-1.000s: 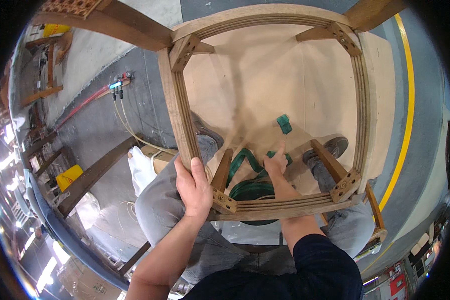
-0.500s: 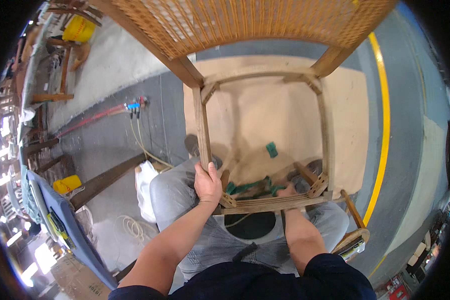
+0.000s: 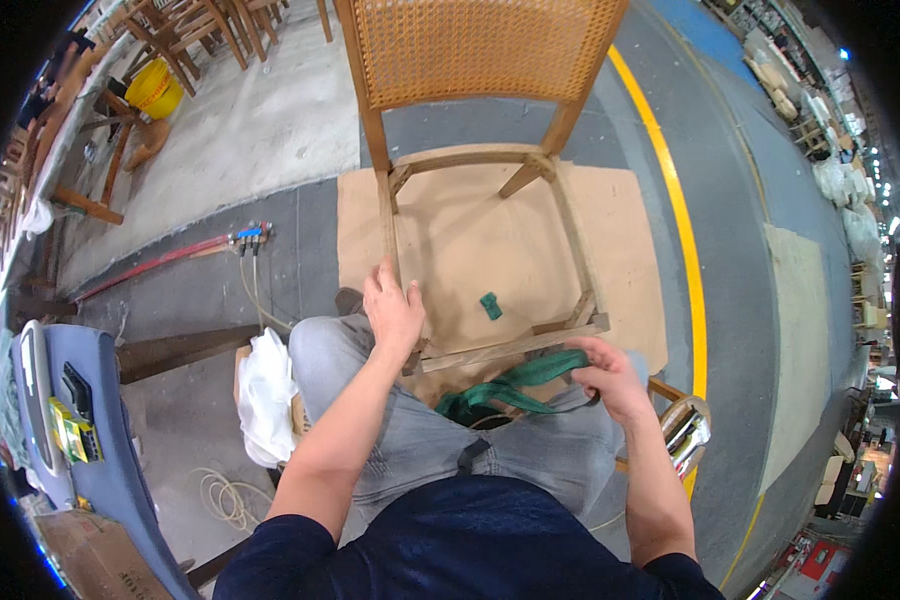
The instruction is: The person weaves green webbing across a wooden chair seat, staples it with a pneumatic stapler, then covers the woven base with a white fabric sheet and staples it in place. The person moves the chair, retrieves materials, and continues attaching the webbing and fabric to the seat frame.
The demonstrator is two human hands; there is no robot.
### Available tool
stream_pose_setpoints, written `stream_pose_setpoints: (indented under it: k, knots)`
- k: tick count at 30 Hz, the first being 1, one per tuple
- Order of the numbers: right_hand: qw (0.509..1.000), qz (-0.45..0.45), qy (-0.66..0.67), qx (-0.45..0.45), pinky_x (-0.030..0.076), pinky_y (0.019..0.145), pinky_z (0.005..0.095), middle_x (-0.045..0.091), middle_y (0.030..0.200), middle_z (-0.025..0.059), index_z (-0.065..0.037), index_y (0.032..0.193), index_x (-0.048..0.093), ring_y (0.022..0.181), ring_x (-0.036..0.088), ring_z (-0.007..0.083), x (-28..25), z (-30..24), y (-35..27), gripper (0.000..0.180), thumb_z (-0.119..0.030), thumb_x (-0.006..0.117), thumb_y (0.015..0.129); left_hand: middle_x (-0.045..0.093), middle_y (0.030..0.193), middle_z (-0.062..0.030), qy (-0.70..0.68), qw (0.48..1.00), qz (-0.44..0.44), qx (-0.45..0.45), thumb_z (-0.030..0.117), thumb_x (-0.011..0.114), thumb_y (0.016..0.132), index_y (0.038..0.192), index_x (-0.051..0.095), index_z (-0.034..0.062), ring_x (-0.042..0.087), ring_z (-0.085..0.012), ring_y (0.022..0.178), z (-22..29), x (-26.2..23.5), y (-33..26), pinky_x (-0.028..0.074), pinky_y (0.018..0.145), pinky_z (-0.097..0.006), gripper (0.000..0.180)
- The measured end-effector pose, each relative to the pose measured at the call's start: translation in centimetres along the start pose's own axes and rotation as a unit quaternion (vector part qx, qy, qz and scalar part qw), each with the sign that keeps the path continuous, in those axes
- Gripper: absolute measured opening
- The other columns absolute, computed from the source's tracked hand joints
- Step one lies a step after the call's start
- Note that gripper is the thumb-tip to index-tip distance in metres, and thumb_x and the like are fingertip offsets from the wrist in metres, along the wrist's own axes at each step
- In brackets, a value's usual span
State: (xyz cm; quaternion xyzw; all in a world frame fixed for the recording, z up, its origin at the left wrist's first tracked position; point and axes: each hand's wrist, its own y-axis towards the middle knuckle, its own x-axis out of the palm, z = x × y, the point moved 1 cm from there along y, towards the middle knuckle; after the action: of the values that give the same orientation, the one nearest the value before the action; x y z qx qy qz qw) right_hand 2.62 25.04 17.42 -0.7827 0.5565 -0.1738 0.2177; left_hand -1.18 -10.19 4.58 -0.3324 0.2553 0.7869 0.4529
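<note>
A wooden chair with a woven cane back [image 3: 485, 50] stands before me, its open seat frame [image 3: 575, 235] without a seat panel. My left hand [image 3: 394, 318] lies against the left seat rail, fingers stretched out and apart; whether it bears on the wood I cannot tell. Between the thumb and fingers of my right hand [image 3: 615, 380] is a long green cloth strip [image 3: 530, 374], which trails across my lap to the left. A small green scrap [image 3: 490, 306] lies on the cardboard sheet [image 3: 625, 260] beneath the chair.
To my left are a white plastic bag [image 3: 266, 395], a blue padded surface [image 3: 110, 400] with a yellow-green packet, and red and pale air hoses with a blue connector [image 3: 250, 234]. A round holder of tools [image 3: 685, 425] stands at my right. A yellow line [image 3: 670, 185] crosses the floor.
My right hand has come out from under the front rail, drawing the green strip up over my lap. My left hand has loosened its grip on the rail. The chair appears farther away.
</note>
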Motion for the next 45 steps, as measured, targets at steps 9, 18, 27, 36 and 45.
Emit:
stream_pose_setpoints:
  k: [9, 18, 27, 36, 45]
  knots:
    - [0.896, 0.136, 0.417, -0.073, 0.049, 0.061, 0.0277, 0.062, 0.086, 0.0024, -0.004, 0.128, 0.067, 0.069, 0.058, 0.0139, 2.9, -1.1, -2.5, 0.033, -0.009, 0.074, 0.097, 0.060, 0.143, -0.0247, -0.281, 0.799, -0.437, 0.304, 0.036, 0.084, 0.088, 0.149, 0.052, -0.0001, 0.059, -0.0384, 0.133, 11.6, -5.0, -12.2, 0.047, 0.114, -0.043, 0.078]
    - [0.941, 0.201, 0.269, -0.047, 0.049, 0.061, 0.0294, 0.063, 0.092, 0.0008, -0.007, 0.115, 0.068, 0.074, 0.060, 0.0134, 1.7, 2.2, -0.5, 0.022, -0.021, 0.076, 0.099, 0.078, 0.099, -0.0094, -0.363, 0.649, -0.656, 0.132, 0.021, 0.062, 0.108, 0.119, 0.070, 0.0009, 0.075, -0.0196, 0.090, 10.3, -13.2, -12.7, 0.056, 0.078, -0.036, 0.023]
    - [0.955, -0.035, -0.172, -0.238, 0.053, 0.103, 0.0389, 0.057, 0.146, 0.0140, -0.011, 0.147, 0.059, 0.133, 0.057, 0.0228, 6.2, -1.6, -3.2, 0.057, -0.002, 0.070, 0.092, 0.077, 0.106, -0.0145, -0.508, 0.614, -0.560, -0.227, 0.026, 0.056, 0.113, 0.127, 0.063, -0.0011, 0.077, -0.0229, 0.084, 12.7, -14.1, -10.7, 0.064, 0.078, -0.033, 0.032]
    - [0.957, 0.082, -0.120, -0.249, 0.057, 0.094, 0.0344, 0.080, 0.107, 0.0128, -0.007, 0.123, 0.075, 0.103, 0.076, 0.0248, 4.3, 3.0, 1.9, 0.035, 0.002, 0.063, 0.091, 0.077, 0.123, -0.0158, -0.501, 0.540, -0.672, -0.076, 0.019, 0.062, 0.108, 0.137, 0.063, -0.0018, 0.069, -0.0253, 0.123, 13.1, -16.7, -11.7, 0.049, 0.112, -0.040, 0.036]
    - [0.937, -0.058, -0.230, -0.256, 0.053, 0.106, 0.0403, 0.074, 0.121, 0.0163, -0.010, 0.128, 0.075, 0.121, 0.068, 0.0329, 8.5, 3.0, 0.6, 0.038, -0.005, 0.071, 0.091, 0.074, 0.123, -0.0227, -0.538, 0.570, -0.532, -0.321, 0.023, 0.060, 0.110, 0.135, 0.062, -0.0049, 0.076, -0.0326, 0.104, 9.4, -17.0, -12.2, 0.061, 0.098, -0.045, 0.038]
